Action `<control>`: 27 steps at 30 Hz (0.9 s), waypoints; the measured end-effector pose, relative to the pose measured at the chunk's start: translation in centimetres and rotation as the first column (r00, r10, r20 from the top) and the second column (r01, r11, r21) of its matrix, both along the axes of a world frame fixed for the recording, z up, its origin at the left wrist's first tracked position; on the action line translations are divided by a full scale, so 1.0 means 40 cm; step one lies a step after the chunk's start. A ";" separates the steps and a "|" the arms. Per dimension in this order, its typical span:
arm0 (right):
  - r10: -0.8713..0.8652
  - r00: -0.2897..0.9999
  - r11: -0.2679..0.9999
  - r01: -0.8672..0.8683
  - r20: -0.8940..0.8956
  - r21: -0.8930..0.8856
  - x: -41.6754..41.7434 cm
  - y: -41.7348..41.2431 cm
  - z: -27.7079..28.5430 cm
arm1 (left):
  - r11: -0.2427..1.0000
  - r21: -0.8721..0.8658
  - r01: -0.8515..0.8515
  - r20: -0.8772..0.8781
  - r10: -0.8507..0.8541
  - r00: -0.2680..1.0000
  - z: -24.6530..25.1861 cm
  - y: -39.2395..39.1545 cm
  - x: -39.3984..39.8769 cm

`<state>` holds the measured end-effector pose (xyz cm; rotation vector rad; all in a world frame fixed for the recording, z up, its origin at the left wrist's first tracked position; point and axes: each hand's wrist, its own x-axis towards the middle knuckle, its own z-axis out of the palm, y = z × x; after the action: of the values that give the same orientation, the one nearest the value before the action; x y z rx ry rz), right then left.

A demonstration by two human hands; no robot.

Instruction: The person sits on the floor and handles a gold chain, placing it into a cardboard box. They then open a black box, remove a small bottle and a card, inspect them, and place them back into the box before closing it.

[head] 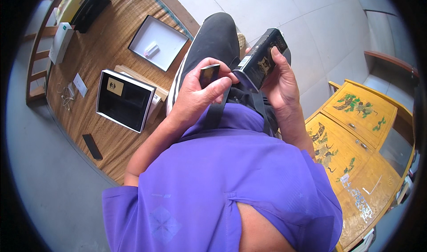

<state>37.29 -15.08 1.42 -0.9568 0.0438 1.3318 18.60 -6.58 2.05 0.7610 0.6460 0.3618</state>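
Note:
My left hand (203,88) is curled around a small dark, shiny piece (209,75) with a yellowish patch; most of it is hidden in the palm, so its kind is unclear. In my right hand (282,81) I grip a black rectangular box (262,60) over my lap. Gold artwork and writing mark its broad face, and a barcode lies along one side. The box tilts, its lower left corner close to my left fingertips. Whether those fingertips touch it, I cannot tell.
Left on the wooden table (113,45) lie a white-lined lid (156,45) with a small clear item (151,49), a propped open black-lined box (125,100), a white card (80,85), white earphones (67,96) and a black bar (92,146). A painted yellow cabinet (353,131) stands right.

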 end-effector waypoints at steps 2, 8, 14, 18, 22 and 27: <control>0.008 1.000 1.000 -0.008 0.017 -0.002 -0.009 -0.001 0.000 | 0.998 0.058 0.012 -0.021 -0.011 1.000 0.004 -0.005 0.003; 0.063 0.994 0.998 -0.064 0.086 0.001 -0.033 -0.013 -0.008 | 0.993 0.109 0.044 -0.131 -0.030 0.991 0.011 -0.007 0.012; 0.190 0.973 0.981 -0.194 0.128 0.015 -0.019 -0.008 0.009 | 0.854 0.503 0.132 -0.364 0.071 0.929 0.014 -0.019 0.001; 0.185 0.973 0.973 -0.201 0.138 0.111 -0.013 -0.013 -0.020 | 0.736 0.654 0.176 -0.391 0.128 0.912 0.042 -0.030 -0.002; 0.162 0.968 0.973 -0.189 0.189 0.131 0.032 -0.004 -0.014 | 0.770 0.638 -0.023 -0.188 0.185 0.965 0.019 -0.028 -0.029; 0.305 0.762 0.951 -0.271 0.571 -0.147 0.088 -0.071 -0.091 | 0.859 0.436 -0.269 -0.075 0.333 0.940 -0.008 0.005 -0.075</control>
<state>40.80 -17.91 -2.22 -1.4377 -0.5728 1.2571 15.60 -6.39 1.74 1.1102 0.8457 0.7573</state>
